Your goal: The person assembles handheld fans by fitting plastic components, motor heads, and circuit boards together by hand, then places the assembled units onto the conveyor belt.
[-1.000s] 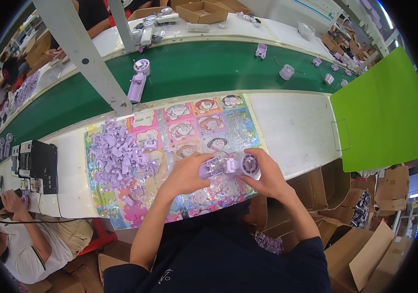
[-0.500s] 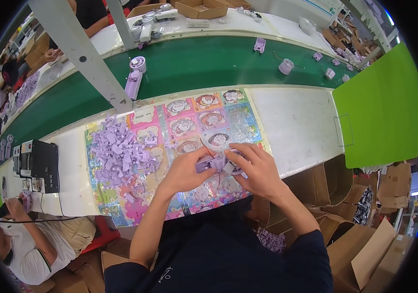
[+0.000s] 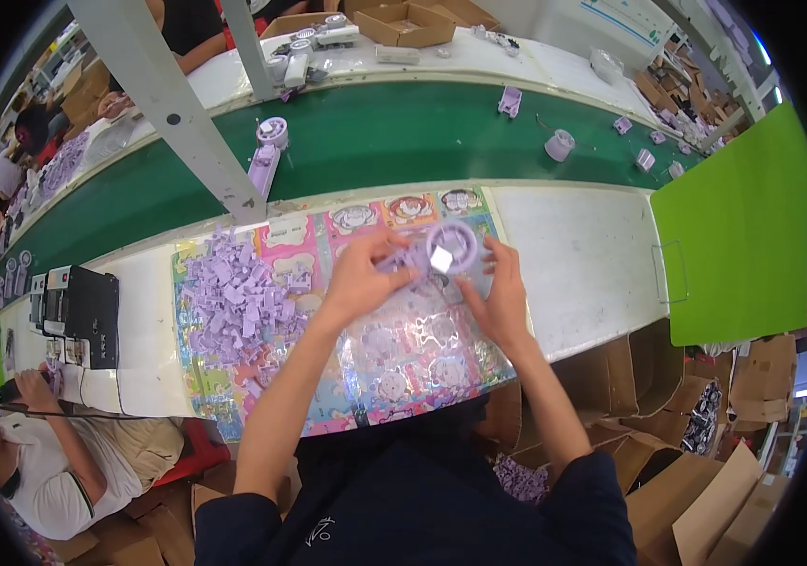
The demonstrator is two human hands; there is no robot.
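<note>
Over the middle of the mat, my left hand (image 3: 362,283) grips the handle end of a lilac handheld fan housing (image 3: 451,238), slightly smeared by motion. The ring-shaped head points right, with a white square piece at its lower part. Beside that ring is my right hand (image 3: 502,300), its fingers apart and nothing held in them. To the left, a heap of small lilac plastic parts (image 3: 238,297) lies on the colourful cartoon mat (image 3: 394,363).
Beyond the table runs a green conveyor belt (image 3: 385,132) carrying another lilac fan body (image 3: 263,168) and loose lilac parts. A white post (image 3: 172,118) rises at its near edge. A black machine (image 3: 83,316) stands left, near a seated person (image 3: 74,462). Cardboard boxes (image 3: 601,377) sit lower right.
The fan housing has moved up and away from me, its ring now facing up. My right hand has let go of it and opened; my left hand still holds it.
</note>
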